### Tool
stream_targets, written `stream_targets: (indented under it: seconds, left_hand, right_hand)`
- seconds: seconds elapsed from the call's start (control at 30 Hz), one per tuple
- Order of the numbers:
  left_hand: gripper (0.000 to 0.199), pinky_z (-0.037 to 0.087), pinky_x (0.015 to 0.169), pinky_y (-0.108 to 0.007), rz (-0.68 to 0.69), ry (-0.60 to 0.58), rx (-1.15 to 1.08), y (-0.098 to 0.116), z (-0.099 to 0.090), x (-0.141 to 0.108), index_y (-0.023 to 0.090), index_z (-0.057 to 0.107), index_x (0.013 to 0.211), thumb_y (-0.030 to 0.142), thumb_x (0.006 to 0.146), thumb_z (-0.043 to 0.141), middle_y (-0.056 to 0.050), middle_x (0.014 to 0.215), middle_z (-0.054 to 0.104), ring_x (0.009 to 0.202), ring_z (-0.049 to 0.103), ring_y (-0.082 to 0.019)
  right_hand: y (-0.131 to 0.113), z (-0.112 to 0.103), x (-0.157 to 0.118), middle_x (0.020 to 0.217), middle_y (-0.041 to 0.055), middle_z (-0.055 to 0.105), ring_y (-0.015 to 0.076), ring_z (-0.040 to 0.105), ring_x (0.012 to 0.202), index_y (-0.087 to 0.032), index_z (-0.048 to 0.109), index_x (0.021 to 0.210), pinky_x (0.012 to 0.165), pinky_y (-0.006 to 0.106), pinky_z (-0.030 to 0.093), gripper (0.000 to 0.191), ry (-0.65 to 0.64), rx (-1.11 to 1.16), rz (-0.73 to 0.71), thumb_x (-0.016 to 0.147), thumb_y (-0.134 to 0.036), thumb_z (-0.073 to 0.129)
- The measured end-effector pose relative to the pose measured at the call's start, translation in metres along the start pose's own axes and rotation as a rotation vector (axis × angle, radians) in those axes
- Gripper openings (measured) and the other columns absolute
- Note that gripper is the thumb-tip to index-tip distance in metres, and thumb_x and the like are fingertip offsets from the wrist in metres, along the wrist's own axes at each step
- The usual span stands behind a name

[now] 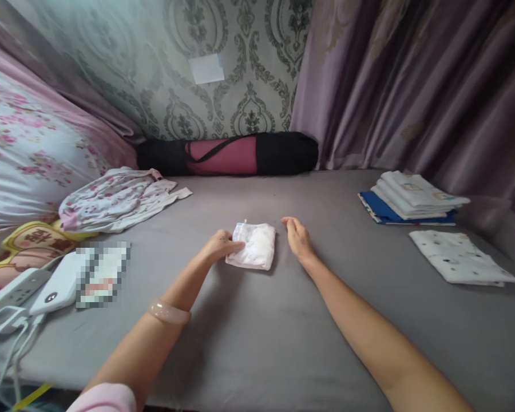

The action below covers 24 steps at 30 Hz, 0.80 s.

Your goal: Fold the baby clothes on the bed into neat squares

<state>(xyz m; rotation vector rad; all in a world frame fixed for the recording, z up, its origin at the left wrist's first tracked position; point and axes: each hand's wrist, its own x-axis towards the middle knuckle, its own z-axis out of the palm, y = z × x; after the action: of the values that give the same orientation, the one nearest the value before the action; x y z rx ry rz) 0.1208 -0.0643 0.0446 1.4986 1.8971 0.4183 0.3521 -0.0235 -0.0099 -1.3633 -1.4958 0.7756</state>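
Note:
A small folded white cloth (257,245) with a faint pattern lies flat on the grey sheet (257,337), in the middle of the head view. My left hand (222,246) grips its left edge, thumb on top and the other fingers mostly hidden. A pale bangle (169,313) circles my left forearm. To the right of the cloth, apart from it, my right hand (298,237) is held edge-down with its fingers stretched out and nothing in it.
On the right are a folded stack of fabrics (416,194) and a folded spotted cloth (461,257). A crumpled floral garment (120,197) lies left, near a power strip (19,292) and a white power bank (62,280) with cables. A long black-and-maroon bag (227,155) lies along the wall.

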Motion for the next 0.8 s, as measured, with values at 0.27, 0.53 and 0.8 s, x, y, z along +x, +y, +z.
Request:
stream_targets:
  seconds: [0.27, 0.53, 0.8]
  left_hand:
    - [0.023, 0.025, 0.047, -0.022, 0.009, 0.059, -0.058, 0.003, 0.004, 0.001, 0.017, 0.054, 0.059, 0.037, 0.058, 0.066, 0.006, 0.05, 0.045, 0.051, 0.043, -0.01]
    - [0.041, 0.038, 0.051, -0.022, -0.053, -0.037, -0.433, 0.02, -0.005, -0.007, 0.017, 0.055, 0.076, 0.043, 0.053, 0.076, 0.003, 0.06, 0.058, 0.055, 0.056, -0.012]
    - [0.056, 0.046, 0.053, -0.025, 0.151, 0.27, -0.43, 0.042, -0.053, -0.019, 0.015, 0.056, 0.1, 0.047, 0.058, 0.077, -0.003, 0.079, 0.067, 0.064, 0.063, -0.017]
  right_hand:
    - [0.013, 0.0, 0.004, 0.109, 0.0097, 0.069, 0.0212, 0.062, 0.106, -0.022, 0.063, 0.104, 0.096, 0.041, 0.046, 0.044, 0.039, 0.06, 0.021, 0.095, -0.045, 0.027]
    - [0.014, -0.004, 0.005, 0.11, 0.0108, 0.069, 0.0217, 0.063, 0.106, -0.022, 0.063, 0.104, 0.096, 0.042, 0.047, 0.042, 0.036, 0.094, 0.051, 0.095, -0.043, 0.028]
    - [0.019, -0.003, 0.006, 0.11, 0.0107, 0.069, 0.0209, 0.063, 0.107, -0.022, 0.063, 0.106, 0.093, 0.04, 0.048, 0.047, 0.024, 0.06, 0.058, 0.097, -0.048, 0.025]
